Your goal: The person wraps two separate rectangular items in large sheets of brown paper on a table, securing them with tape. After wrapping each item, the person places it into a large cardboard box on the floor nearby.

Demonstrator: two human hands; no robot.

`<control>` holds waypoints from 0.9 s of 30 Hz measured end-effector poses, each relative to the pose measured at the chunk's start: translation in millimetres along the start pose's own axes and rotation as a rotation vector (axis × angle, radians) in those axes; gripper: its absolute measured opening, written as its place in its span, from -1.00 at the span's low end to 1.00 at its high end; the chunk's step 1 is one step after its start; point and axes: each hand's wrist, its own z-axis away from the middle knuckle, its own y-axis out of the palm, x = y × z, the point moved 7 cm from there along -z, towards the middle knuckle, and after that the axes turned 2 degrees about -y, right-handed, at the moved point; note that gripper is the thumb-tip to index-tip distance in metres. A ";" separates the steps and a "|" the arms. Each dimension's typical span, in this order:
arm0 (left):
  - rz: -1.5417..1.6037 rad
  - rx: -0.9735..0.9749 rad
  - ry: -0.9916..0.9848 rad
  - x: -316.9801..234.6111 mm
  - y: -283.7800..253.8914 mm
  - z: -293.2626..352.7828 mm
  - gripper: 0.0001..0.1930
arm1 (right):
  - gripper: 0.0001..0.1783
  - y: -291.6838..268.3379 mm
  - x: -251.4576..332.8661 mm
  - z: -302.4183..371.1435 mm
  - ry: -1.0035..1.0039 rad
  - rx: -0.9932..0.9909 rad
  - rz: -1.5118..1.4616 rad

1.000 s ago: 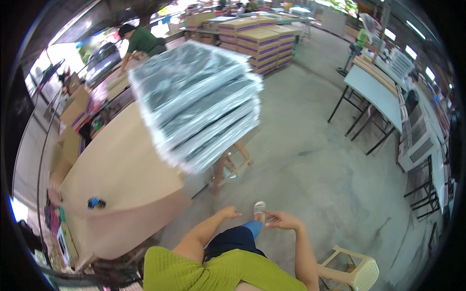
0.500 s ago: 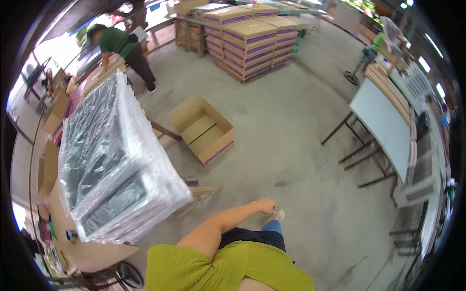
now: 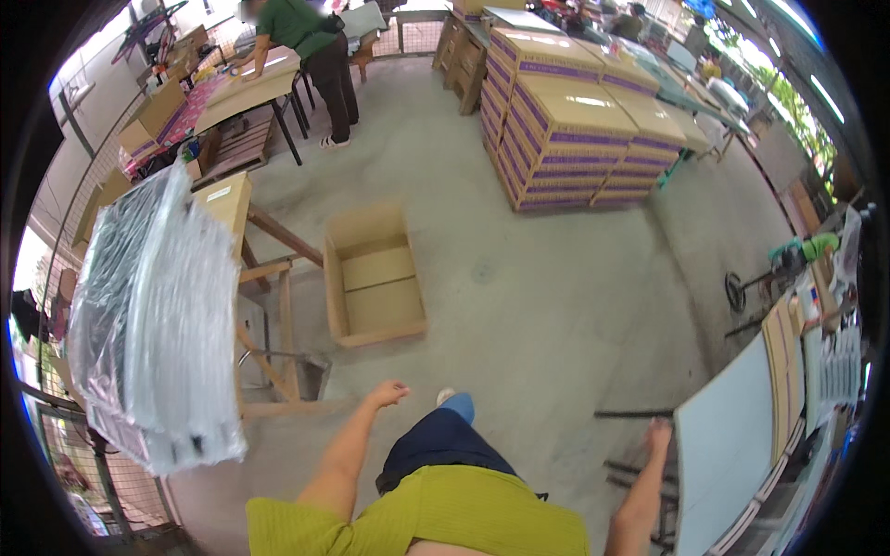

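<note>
**Walking between stations, both hands free**

A plastic-wrapped stack (image 3: 153, 315) rests on the wooden bench (image 3: 227, 199) at left. The left hand (image 3: 387, 394) swings loose, fingers lightly curled, holding nothing, near the open cardboard box (image 3: 374, 278) on the floor. The right hand (image 3: 658, 435), also holding nothing, hangs beside the pale table (image 3: 732, 454). Seemingly mid-stride; next comes reaching for something.

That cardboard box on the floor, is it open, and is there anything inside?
Open and empty. The cardboard box lies on the concrete floor with its top flaps spread, and only its bare brown bottom shows inside.
</note>
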 end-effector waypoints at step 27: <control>0.892 -0.933 -0.607 -251.3 -533.8 -413.1 -0.56 | -0.66 527.1 1031.4 -666.6 -0.524 1.221 0.295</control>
